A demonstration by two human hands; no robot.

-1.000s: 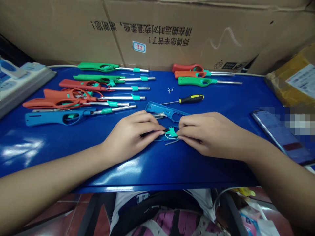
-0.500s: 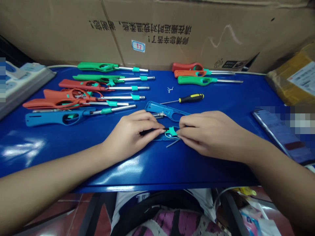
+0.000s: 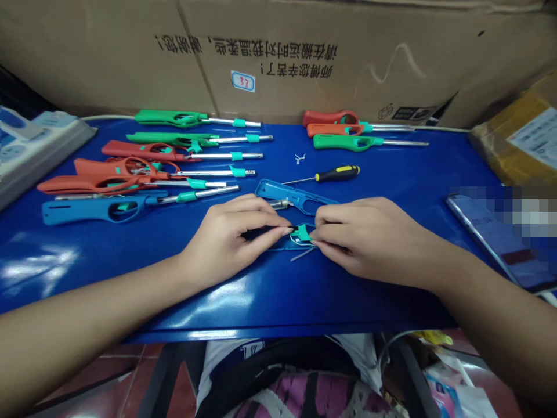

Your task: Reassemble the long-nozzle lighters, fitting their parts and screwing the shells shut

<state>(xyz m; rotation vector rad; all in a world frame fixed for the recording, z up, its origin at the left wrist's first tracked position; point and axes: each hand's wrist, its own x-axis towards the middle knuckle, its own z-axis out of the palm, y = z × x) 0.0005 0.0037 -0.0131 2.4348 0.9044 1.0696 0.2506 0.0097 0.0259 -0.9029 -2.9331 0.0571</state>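
Observation:
My left hand (image 3: pixel 239 232) is closed, thumb and forefinger pinching a small black part (image 3: pixel 294 228) whose far side is hidden. My right hand (image 3: pixel 369 238) is closed too, its fingertips at the edge of a teal trigger (image 3: pixel 303 233). Both parts lie over a blue lighter half-shell (image 3: pixel 282 246), mostly covered by the hands. A thin wire curves beside the trigger, and a narrow clear strip (image 3: pixel 302 254) sticks out below. Just behind the hands rests the other blue half-shell (image 3: pixel 278 189), with a metal-ended piece (image 3: pixel 279 204) partly behind my left fingers.
Several long-necked lighters, such as a blue one (image 3: pixel 78 210), lie at left; a green lighter (image 3: pixel 339 142) and two orange-red ones lie back right. A screwdriver (image 3: pixel 339 173) and tiny screws (image 3: pixel 299 158) are beyond the hands. A phone (image 3: pixel 491 244) and cardboard box (image 3: pixel 304 93) border the space.
The teal trigger and the fingertips around it have shifted very slightly left. The whole view has moved a little; both hands keep their pinch.

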